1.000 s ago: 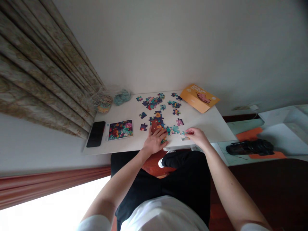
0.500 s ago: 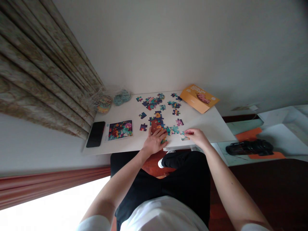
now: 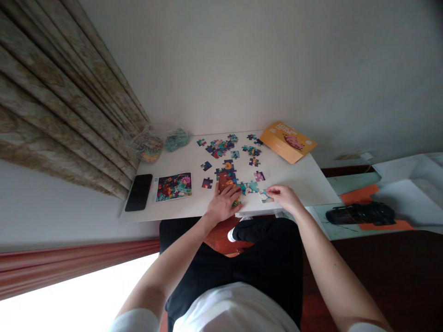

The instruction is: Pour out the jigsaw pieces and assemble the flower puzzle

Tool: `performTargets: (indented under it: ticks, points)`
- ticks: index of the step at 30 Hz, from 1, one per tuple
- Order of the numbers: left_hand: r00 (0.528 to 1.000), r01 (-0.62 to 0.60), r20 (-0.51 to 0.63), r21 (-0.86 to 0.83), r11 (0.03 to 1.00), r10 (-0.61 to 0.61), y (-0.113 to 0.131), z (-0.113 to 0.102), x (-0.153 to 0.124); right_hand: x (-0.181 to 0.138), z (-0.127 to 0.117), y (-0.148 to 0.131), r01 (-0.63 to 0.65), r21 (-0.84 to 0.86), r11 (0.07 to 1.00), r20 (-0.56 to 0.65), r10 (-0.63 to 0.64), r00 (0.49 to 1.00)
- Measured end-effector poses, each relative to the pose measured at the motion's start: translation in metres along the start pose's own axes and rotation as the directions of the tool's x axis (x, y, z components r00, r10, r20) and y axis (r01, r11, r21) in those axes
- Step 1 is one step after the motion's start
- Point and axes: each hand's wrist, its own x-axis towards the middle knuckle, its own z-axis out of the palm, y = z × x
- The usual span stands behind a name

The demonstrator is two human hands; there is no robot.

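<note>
A partly joined jigsaw point(image 3: 228, 177) lies near the front edge of a white table point(image 3: 304, 177). My left hand point(image 3: 223, 203) rests flat on its near part, fingers spread. My right hand point(image 3: 284, 196) pinches a pale puzzle piece point(image 3: 266, 197) at the right end of the joined row. Several loose pieces point(image 3: 221, 146) lie scattered farther back.
A picture card point(image 3: 173, 186) and a black phone point(image 3: 139, 192) lie at the table's left. Two plastic bags point(image 3: 161, 142) of pieces sit by the curtain. An orange box point(image 3: 288, 141) lies at the back right. A black object point(image 3: 362, 214) rests on a lower surface to the right.
My right hand has slid the pale piece slightly left toward the joined row. My left hand stays pressed on the puzzle.
</note>
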Motion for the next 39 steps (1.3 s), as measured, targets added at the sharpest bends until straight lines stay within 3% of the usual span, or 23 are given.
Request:
performTargets:
  ticks: [31, 39]
  points:
    - [1.0, -0.012, -0.005, 0.048, 0.999, 0.013, 0.001, 0.0, -0.001, -0.005, 0.0, -0.011, 0.006, -0.014, 1.0, -0.033, -0.007, 0.999]
    - [0.998, 0.016, -0.055, 0.073, 0.997, -0.012, 0.0, 0.001, -0.004, 0.004, -0.003, -0.023, 0.019, -0.048, 0.999, -0.206, -0.029, 0.978]
